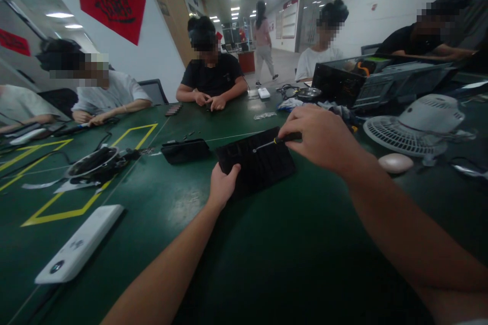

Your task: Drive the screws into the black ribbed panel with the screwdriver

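My left hand (223, 185) grips the near left edge of a flat, dark black panel (267, 167), its thumb lying on top. Faint ridges or slots show on the panel, but it is too dark to tell its exact kind. Between the fingertips of my right hand (316, 134) is a screwdriver (286, 137) with a black and yellow handle. Its thin metal shaft points left over the panel; whether the tip touches the surface I cannot tell. A black pouch (185, 151) lies just left of the panel.
On the green table (160, 244) lie a white power bank-like device (80, 244), a coil of cables (93, 165) and, at right, a white fan (415, 124) beside a pale oval object (395, 163). An opened metal computer case (392, 84) stands behind. Several people sit around the table.
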`<state>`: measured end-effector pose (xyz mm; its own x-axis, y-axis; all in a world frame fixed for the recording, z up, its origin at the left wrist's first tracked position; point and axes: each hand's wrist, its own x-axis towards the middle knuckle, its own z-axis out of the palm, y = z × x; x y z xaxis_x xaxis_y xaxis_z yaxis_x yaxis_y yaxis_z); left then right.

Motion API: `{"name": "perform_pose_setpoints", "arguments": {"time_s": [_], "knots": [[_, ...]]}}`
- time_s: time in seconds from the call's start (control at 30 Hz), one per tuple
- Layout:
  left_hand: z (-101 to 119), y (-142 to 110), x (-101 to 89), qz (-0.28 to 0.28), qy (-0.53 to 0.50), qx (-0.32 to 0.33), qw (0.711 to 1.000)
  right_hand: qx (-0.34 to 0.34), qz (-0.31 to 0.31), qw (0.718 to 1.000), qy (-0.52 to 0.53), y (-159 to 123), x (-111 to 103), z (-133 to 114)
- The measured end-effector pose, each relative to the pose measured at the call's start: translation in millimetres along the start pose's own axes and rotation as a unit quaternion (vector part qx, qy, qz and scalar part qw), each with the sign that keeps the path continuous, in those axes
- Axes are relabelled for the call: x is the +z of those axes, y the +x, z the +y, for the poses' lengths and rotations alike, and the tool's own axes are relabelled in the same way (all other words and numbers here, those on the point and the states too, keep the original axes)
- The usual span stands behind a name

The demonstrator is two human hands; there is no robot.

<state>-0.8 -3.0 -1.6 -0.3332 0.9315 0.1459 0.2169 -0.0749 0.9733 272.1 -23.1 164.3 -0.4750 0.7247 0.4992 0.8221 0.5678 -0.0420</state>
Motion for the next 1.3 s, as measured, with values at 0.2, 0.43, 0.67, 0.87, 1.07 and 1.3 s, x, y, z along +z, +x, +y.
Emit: {"name": "perform_pose_setpoints", "arguments": {"time_s": [0.2, 0.43, 0.67, 0.87, 1.07, 1.3], "knots": [[3.0, 0.6, 0.4, -0.002, 0.009, -0.001, 1.000, 0.002, -0.009, 1.000, 0.003, -0.1, -0.2, -6.6], [0.5, 0.5, -0.4, -0.003, 0.005, -0.001, 1.000, -0.006, -0.009, 1.000, 0.001, 1.1, 3.5, -8.9], [0.1, 1.3, -1.5, 0.001, 0.014, 0.004, 1.000, -0.014, -0.008, 1.000, -0.004, -0.4, 4.8, -9.0], [4.9, -0.9, -0.1, 0.005, 0.009, -0.005, 1.000, 0.007, -0.019, 1.000, -0.005, -1.2, 2.6, -11.5], [4.5, 0.0, 0.0, 0.002, 0.016, 0.005, 1.000, 0.012, -0.024, 1.000, -0.009, -2.5, 1.5, -10.1], [-0.1, 0.4, -1.8, 0.002, 0.016, -0.004, 1.000, 0.017, -0.036, 0.999, -0.007, -2.1, 2.2, -10.6]]}}
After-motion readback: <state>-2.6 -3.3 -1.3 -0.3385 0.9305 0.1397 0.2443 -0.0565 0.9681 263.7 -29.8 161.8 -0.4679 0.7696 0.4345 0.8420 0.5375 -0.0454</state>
